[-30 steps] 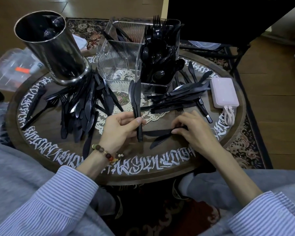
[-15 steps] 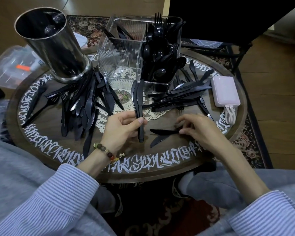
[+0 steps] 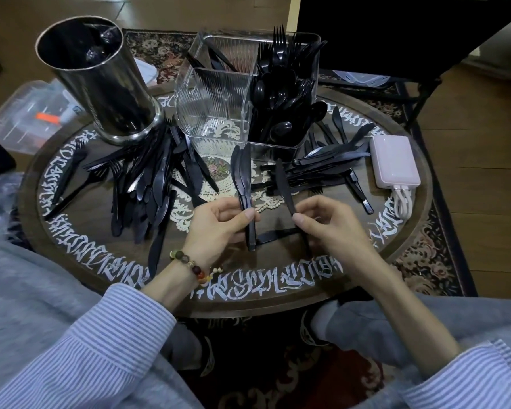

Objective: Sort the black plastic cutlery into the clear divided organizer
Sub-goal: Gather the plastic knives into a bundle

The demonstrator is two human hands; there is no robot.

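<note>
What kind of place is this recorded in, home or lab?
Most likely a home living room, not a lab. The person works at a low round wooden table painted with white script, standing on a floral patterned rug over wood flooring. A pink power bank lies on the table.

Vantage: a single head-worn camera, looking forward and steeply down from above a seated person's lap.
Facing: toward the far edge of the round surface [image 3: 419,231], with floorboards and a patterned rug [image 3: 437,261] beyond it.
Nearness: close; striped sleeves fill both lower corners, and the left hand [image 3: 216,228] and right hand [image 3: 328,228] sit near frame centre.
Lens: wide-angle; the steel cylinder [image 3: 101,84] at upper left leans outward and the rim of the surface bows.
Coverage: nearly the whole surface, from the clear organizer [image 3: 219,104] at the top to the person's knees at the bottom.
Shared ground: only one view, so no overlap.
</note>
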